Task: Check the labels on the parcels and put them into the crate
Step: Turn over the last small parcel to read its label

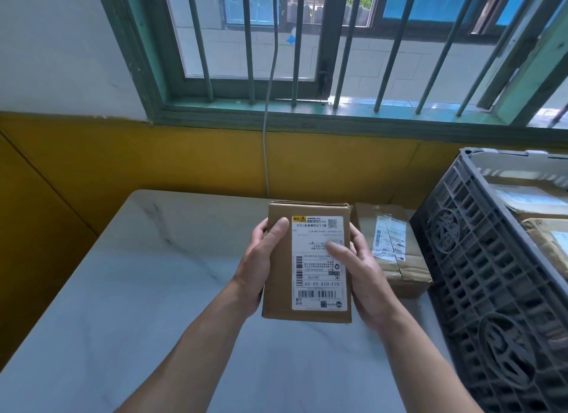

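Observation:
I hold a brown cardboard parcel (278, 292) above the table with both hands, its white shipping label (318, 277) facing me upside down. My left hand (261, 259) grips the parcel's left edge, thumb on the front. My right hand (359, 268) grips the right edge, thumb resting on the label. A second labelled cardboard parcel (396, 243) lies on the table just behind my right hand. The dark grey plastic crate (479, 274) stands at the right, holding at least two parcels (534, 203).
The white marble-patterned table (138, 289) stretches to the left and front. Behind it are a yellow wall panel (153, 157), a hanging cable (266, 135) and a green barred window (307, 74).

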### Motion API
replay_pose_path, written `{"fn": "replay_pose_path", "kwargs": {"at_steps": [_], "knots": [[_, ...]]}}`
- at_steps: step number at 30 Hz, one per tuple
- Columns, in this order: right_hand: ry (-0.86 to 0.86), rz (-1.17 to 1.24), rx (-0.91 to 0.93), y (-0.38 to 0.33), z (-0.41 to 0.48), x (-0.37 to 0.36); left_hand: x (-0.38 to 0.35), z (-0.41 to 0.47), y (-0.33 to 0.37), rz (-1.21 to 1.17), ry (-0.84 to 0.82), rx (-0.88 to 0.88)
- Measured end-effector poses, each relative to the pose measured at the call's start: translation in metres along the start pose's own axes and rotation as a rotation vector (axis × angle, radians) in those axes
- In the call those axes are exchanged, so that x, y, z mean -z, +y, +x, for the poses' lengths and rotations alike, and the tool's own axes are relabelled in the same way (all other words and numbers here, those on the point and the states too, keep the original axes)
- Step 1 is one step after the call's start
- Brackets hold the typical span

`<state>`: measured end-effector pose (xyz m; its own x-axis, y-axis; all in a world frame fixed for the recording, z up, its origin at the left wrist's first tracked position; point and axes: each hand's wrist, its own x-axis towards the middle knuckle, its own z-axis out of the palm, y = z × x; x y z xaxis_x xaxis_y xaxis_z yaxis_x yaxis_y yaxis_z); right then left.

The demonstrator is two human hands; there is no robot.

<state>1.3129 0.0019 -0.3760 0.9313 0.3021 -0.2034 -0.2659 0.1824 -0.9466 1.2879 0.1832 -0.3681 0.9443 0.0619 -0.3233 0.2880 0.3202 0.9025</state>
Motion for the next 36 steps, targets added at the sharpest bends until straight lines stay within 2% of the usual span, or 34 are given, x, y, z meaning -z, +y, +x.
{"fn": "replay_pose_path", "kwargs": {"at_steps": [9,13,18,22,28,36], "knots": [[0.041,-0.005,0.05,-0.002,0.004,-0.004,-0.001,-0.001,0.0,0.061,-0.043,-0.054],[0.023,-0.005,0.084,-0.003,0.004,-0.004,-0.002,0.004,0.002,0.118,0.008,-0.071],[0.074,0.035,0.078,-0.008,0.005,-0.008,-0.003,0.005,0.002,0.01,-0.009,-0.095],[0.048,0.048,0.089,-0.012,0.005,-0.009,-0.003,0.004,0.006,-0.057,-0.053,-0.11],[0.069,0.148,-0.022,-0.019,0.015,-0.005,-0.009,0.002,0.007,-0.097,0.004,-0.07],[0.158,0.15,-0.054,-0.024,0.011,-0.002,-0.012,0.002,0.006,-0.131,0.002,-0.071]]}}
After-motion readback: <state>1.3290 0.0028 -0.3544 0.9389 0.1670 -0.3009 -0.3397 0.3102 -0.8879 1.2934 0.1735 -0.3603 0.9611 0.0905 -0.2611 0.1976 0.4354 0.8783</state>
